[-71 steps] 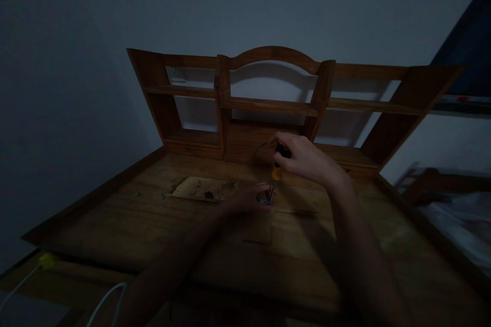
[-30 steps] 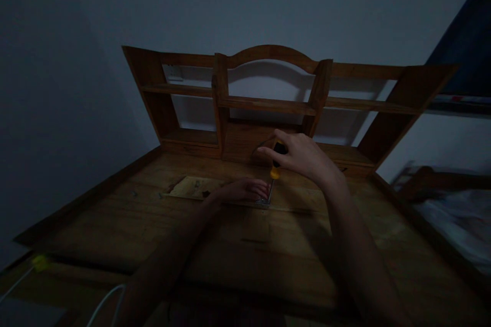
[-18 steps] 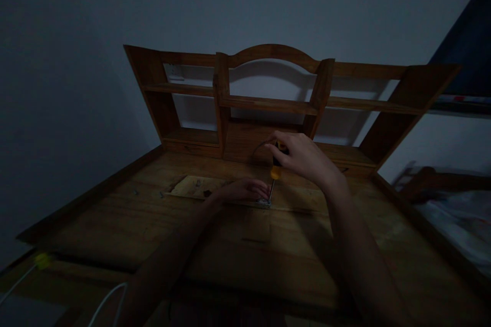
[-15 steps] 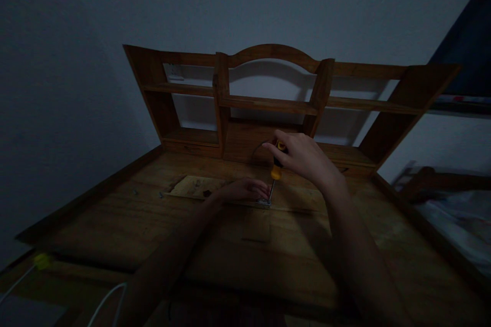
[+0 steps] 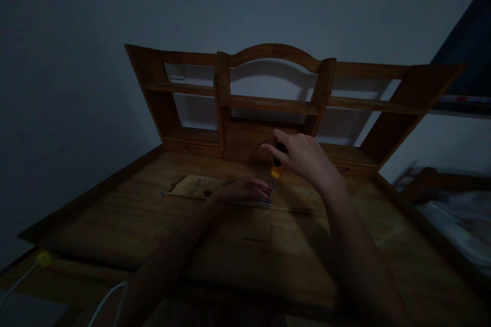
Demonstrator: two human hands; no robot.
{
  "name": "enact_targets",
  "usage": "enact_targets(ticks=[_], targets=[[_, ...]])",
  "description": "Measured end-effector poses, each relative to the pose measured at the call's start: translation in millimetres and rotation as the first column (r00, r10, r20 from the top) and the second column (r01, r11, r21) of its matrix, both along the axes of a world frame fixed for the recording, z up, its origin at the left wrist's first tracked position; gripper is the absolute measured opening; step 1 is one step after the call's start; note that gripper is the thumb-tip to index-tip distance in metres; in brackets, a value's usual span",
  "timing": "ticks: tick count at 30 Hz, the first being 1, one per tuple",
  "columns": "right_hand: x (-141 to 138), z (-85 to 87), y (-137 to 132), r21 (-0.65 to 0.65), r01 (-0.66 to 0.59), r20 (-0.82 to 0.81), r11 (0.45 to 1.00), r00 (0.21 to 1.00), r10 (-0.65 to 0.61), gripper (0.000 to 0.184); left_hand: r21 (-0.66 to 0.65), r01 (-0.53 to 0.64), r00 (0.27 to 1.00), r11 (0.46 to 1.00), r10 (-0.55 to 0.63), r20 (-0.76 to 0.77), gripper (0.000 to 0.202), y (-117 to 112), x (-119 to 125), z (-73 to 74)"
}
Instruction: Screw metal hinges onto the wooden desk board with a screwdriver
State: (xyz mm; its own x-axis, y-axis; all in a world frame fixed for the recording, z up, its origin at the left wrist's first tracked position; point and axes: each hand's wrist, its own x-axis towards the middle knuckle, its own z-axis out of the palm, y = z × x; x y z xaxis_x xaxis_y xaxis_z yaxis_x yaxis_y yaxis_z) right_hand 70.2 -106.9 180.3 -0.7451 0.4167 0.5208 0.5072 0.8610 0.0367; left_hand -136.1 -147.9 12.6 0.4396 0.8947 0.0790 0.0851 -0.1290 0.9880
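Note:
In dim light, my right hand (image 5: 303, 156) is closed round the black and yellow handle of a screwdriver (image 5: 276, 167) held upright. Its thin shaft points down at a small metal plate (image 5: 264, 203) on the wooden desk top (image 5: 161, 225). My left hand (image 5: 245, 189) lies flat beside the shaft, fingers stretched out and pressing on the plate's left side. A paler wooden board (image 5: 195, 186) lies on the desk just left of that hand.
A wooden shelf unit (image 5: 268, 104) with an arched top stands at the back of the desk against a plain wall. White cables (image 5: 103, 301) and a yellow plug (image 5: 44, 258) lie at the lower left. A bed with light bedding (image 5: 460, 219) is at the right.
My right hand's fingers have shifted round the screwdriver handle, turning it in place. My left hand has flattened and stayed on the plate. The view has barely moved.

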Motion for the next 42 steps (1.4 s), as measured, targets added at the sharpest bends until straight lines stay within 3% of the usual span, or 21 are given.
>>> enact_targets(ticks=[2, 5, 11, 17, 22, 26, 33, 38, 42], targets=[[0.3, 0.6, -1.3, 0.05, 0.064, 0.002, 0.997, 0.998, -0.064, 0.043, -0.01, 0.0, 1.0, 1.0, 0.0, 0.012, 0.033, 0.7, -0.6, -1.7], [1.6, 1.5, -1.8, 0.043, 0.085, 0.011, 0.995, 0.996, -0.086, 0.034, -0.005, 0.003, 1.0, 1.0, -0.003, -0.001, 0.033, 1.5, -1.7, -4.1], [2.4, 0.2, 2.2, -0.113, -0.098, 0.001, 0.989, 0.995, 0.099, 0.026, 0.013, -0.014, 1.0, 1.0, 0.014, -0.017, 0.033, -0.3, -1.0, -1.3], [3.6, -1.7, 4.0, -0.041, 0.001, 0.0, 0.999, 1.0, -0.001, 0.038, 0.016, -0.012, 1.0, 1.0, 0.012, -0.011, 0.031, -1.0, -0.8, 0.8], [6.2, 0.2, 6.5, -0.134, -0.094, 0.005, 0.987, 0.995, 0.096, 0.03, 0.015, 0.016, 0.999, 1.0, -0.016, 0.03, 0.035, 1.7, -3.6, -3.4], [5.3, -0.9, 10.0, -0.136, -0.179, -0.038, 0.974, 0.984, 0.175, 0.025, 0.02, 0.001, 0.999, 1.0, -0.002, 0.053, 0.034, 3.1, -3.9, -5.4], [4.7, -1.9, 7.8, -0.066, -0.059, -0.032, 0.996, 0.998, 0.057, 0.025, 0.04, -0.01, 0.997, 0.999, 0.007, 0.073, 0.033, 1.9, -3.6, -6.8], [6.5, 4.1, 5.3, -0.143, -0.189, -0.045, 0.972, 0.982, 0.184, 0.014, 0.035, 0.009, 0.999, 0.999, -0.011, 0.043, 0.033, 1.1, -4.6, -4.3], [5.0, 4.4, 5.1, -0.178, -0.188, -0.049, 0.966, 0.982, 0.182, 0.018, 0.037, 0.001, 0.999, 0.999, -0.003, 0.054, 0.032, 2.1, -5.6, -6.9]])
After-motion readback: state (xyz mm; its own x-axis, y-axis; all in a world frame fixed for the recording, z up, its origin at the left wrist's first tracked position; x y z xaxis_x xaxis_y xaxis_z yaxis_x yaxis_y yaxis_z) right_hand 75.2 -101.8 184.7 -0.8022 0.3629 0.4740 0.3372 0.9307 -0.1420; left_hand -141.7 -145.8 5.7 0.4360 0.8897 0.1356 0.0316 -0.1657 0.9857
